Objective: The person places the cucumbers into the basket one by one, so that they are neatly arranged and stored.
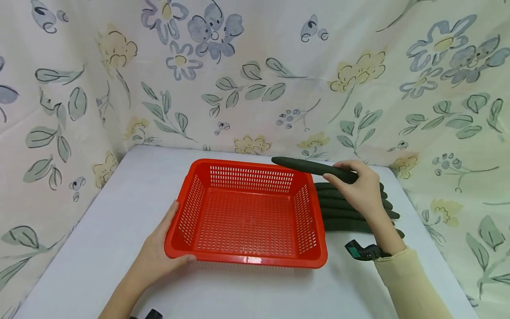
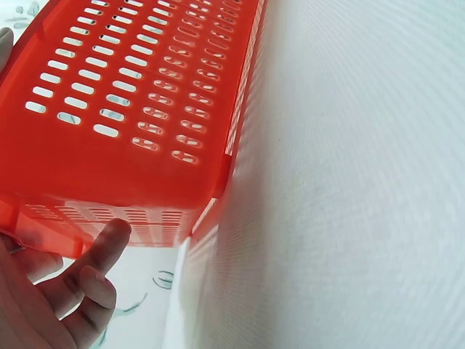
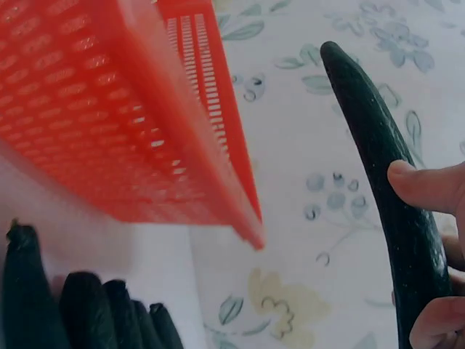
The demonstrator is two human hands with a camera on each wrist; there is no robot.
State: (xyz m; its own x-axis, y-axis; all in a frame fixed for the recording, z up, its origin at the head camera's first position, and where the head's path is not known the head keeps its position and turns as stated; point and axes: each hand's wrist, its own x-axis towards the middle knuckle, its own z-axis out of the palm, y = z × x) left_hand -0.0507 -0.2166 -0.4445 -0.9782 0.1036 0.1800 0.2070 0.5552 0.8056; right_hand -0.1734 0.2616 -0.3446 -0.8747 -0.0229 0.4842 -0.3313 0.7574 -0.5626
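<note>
At bottom edge of head view, left of centre: black device (image 1: pixel 153 314), mostly cut off. At lower right: cream sleeve (image 1: pixel 414 285), then black wristband (image 1: pixel 366 253) with teal patch. At lower left: left hand (image 1: pixel 155 250), grasping red basket (image 1: pixel 223 257) round its near left corner, thumb along near side, fingers (image 2: pixel 105 251) along left side. In left wrist view, at lower left: touching slotted wall from outside with one fingertip. In head view, centre of frame: basket again, slotted walls all round, perforated floor facing up. Right of centre: right hand (image 1: pixel 360 186), pinching dark green cucumber (image 1: pixel 307 166) near its right end between thumb and fingers. Raised, lying roughly level, dipping slightly to the right, left tip just by the basket's far right corner in head view. In right wrist view: running down right side of frame, well apart from basket wall at upper left. Below and behind that hand, right of basket: row of cucumbers (image 1: pixel 344 225), at least five, side by side on white desk (image 1: pixel 119 199), partly hidden by hand and forearm. Across top of frame and down both sides: floral cloth (image 1: pixel 255 37), white with blue, yellow and green print.
</note>
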